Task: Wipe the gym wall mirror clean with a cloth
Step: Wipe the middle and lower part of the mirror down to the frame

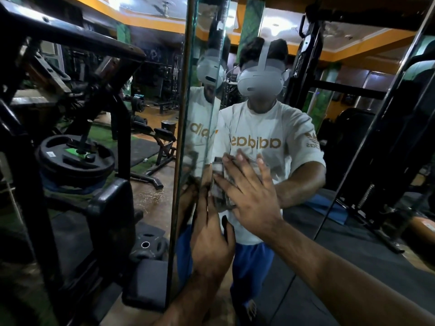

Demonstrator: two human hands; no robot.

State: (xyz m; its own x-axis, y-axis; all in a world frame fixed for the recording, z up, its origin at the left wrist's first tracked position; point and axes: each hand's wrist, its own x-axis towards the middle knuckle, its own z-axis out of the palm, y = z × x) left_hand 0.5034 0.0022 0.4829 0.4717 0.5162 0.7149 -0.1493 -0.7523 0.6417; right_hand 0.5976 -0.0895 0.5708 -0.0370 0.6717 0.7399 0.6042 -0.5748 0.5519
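The wall mirror [296, 231] stands straight ahead and shows a reflected person in a white shirt and a headset. A grey checked cloth [220, 184] lies against the glass near the mirror's left edge. My right hand [247, 194] presses flat on the cloth with its fingers spread and straight. My left hand [209, 236] is just below and to the left. Its fingers lie straight up the glass beside the mirror's corner edge [186, 161], close to the cloth's lower end. Most of the cloth is hidden under my right hand.
A black weight machine with a loaded plate [75, 156] and a padded part [113, 208] stands close on the left. Loose weight plates [148, 248] lie on the floor by the mirror's foot. A slanted metal bar [367, 142] crosses on the right.
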